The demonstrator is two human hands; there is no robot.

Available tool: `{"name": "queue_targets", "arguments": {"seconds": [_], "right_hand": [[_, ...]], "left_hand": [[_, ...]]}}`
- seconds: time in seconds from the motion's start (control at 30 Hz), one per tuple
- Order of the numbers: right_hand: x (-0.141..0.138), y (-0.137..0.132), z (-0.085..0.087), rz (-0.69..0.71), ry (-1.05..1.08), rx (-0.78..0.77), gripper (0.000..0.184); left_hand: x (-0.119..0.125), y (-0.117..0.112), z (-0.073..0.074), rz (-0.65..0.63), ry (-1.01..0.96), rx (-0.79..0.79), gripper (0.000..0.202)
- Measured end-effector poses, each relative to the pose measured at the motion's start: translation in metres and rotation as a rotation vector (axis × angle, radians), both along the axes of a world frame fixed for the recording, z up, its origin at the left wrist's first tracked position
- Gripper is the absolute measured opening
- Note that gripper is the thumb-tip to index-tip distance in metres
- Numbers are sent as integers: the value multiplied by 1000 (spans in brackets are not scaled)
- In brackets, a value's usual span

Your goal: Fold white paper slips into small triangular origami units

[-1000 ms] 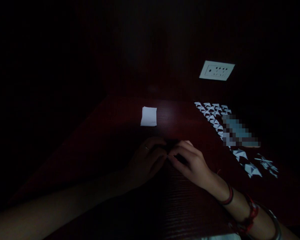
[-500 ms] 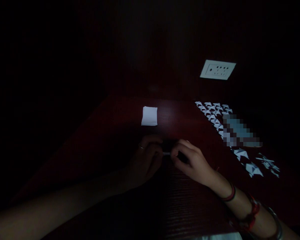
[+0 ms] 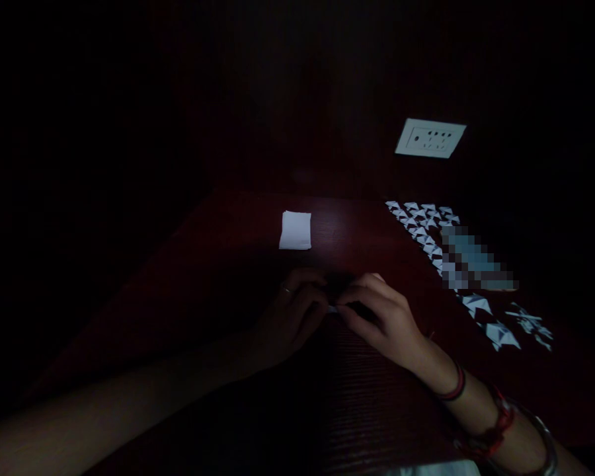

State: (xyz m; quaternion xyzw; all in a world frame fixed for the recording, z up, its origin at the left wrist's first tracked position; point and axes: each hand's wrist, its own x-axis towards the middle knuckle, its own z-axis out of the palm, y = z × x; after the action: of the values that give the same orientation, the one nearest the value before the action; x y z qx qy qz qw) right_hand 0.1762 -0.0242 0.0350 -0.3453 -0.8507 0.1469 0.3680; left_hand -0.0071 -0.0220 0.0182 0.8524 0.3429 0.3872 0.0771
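Note:
The scene is very dark. My left hand [image 3: 292,314] and my right hand [image 3: 381,317] meet at the middle of a dark red wooden table [image 3: 218,277]. Both have their fingers curled and pinch a small folded piece of paper [image 3: 332,309] between them, of which only a pale sliver shows. A ring is on my left hand. Red bands and a metal bangle circle my right wrist.
A small stack of white square paper [image 3: 295,230] lies just beyond my hands. Several folded white paper pieces [image 3: 419,221] are spread at the right, with more nearer me [image 3: 500,334]. A blurred-out object [image 3: 473,261] lies among them. A white wall socket [image 3: 430,138] is at the back right.
My hands have stayed together over the paper, with the fingers shifting slightly as they work it. Nothing else has moved.

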Motion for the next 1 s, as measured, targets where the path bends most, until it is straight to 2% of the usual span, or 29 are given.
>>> {"name": "queue_targets", "arguments": {"seconds": [0.4, 0.67, 1.0], "right_hand": [[-3, 0, -2, 17, -56, 5, 7], [2, 3, -2, 19, -61, -38, 8], [7, 6, -3, -7, -75, -78, 7]], "left_hand": [[-1, 1, 0, -38, -25, 31, 10], [-2, 0, -1, 23, -95, 27, 10], [-3, 4, -5, 57, -116, -57, 10]]}}
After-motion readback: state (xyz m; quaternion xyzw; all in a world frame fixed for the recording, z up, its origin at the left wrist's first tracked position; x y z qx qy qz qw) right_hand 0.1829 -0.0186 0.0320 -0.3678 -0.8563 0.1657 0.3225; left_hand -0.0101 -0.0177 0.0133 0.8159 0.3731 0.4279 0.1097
